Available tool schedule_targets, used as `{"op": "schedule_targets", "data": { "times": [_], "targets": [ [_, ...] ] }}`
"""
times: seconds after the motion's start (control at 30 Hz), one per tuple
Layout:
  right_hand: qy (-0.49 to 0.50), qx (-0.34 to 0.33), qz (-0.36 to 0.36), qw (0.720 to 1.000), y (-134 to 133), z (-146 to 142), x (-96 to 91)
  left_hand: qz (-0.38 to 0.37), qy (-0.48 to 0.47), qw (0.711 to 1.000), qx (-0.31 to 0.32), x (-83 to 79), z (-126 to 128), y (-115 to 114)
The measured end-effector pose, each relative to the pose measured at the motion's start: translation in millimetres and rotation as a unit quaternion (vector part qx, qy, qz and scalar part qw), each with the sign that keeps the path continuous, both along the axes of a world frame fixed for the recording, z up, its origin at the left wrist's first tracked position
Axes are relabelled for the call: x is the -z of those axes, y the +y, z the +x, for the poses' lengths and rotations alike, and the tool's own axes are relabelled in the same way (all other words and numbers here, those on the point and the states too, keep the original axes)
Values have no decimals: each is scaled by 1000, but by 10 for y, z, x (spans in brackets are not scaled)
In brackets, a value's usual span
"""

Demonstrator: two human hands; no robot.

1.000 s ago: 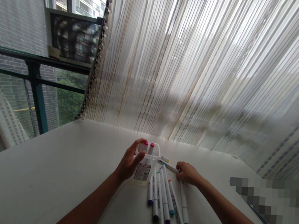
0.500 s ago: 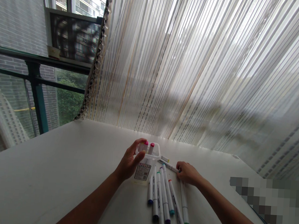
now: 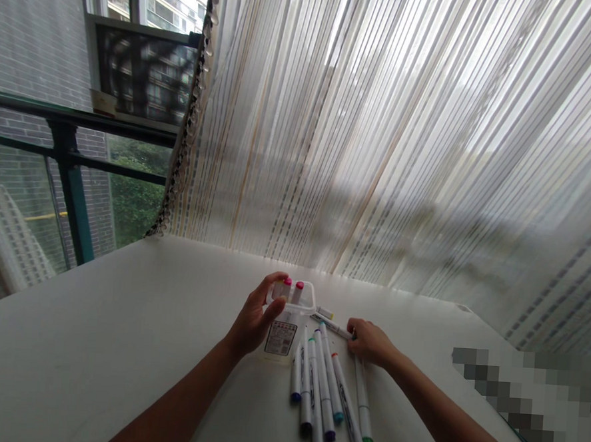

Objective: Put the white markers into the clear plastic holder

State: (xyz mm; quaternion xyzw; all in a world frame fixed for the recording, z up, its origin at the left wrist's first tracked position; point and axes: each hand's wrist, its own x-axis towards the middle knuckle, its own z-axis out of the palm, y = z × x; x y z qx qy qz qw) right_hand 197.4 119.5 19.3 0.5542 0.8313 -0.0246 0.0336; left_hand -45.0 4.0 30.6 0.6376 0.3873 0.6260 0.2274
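My left hand (image 3: 255, 315) grips the side of a clear plastic box (image 3: 289, 321) that stands upright on the white table (image 3: 92, 342) and bears a printed label. Two markers with pink caps (image 3: 292, 289) stand inside it. My right hand (image 3: 369, 342) rests on the table with its fingers on a white marker (image 3: 333, 327) that lies just right of the box. Several more white markers (image 3: 322, 389) with coloured caps lie side by side in front of the box, between my two forearms.
A striped sheer curtain (image 3: 381, 133) hangs along the far edge of the table. At the left, a window with a dark railing (image 3: 68, 167) shows buildings and trees. A blurred patch (image 3: 530, 389) covers the right corner of the table.
The view shifted slightly. Both hands stay where they were, on the box and the marker.
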Motion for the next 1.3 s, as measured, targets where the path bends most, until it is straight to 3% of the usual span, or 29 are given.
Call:
{"op": "schedule_targets", "data": {
  "times": [0.13,0.4,0.47,0.67,0.73,0.83,1.0,1.07,1.17,1.3],
  "targets": [
    [-7,-3,6,1000,-65,-17,-22,16,3,1000,-5,-58,0,-21],
    [4,-3,9,1000,-87,1,-18,56,74,995,-23,-439,-9,22],
    [10,-1,9,1000,-86,11,-9,59,71,996,-12,-421,10,32],
    [24,-4,12,1000,-94,40,11,70,49,996,-23,-111,9,69],
    [25,-4,11,1000,-95,44,16,90,41,995,-27,-86,-7,83],
    [25,-5,9,1000,-94,42,20,153,-7,987,-46,-289,6,41],
    [23,-9,8,1000,-87,24,24,322,-83,943,-6,-1051,166,-295],
    [20,-6,8,1000,-83,17,25,361,-81,929,5,-1260,228,-425],
    [15,-7,7,1000,-84,12,25,373,-86,924,-7,-1317,267,-467],
    [13,-8,10,1000,-97,11,22,284,-25,957,-57,-1085,212,-279]
  ]
}}
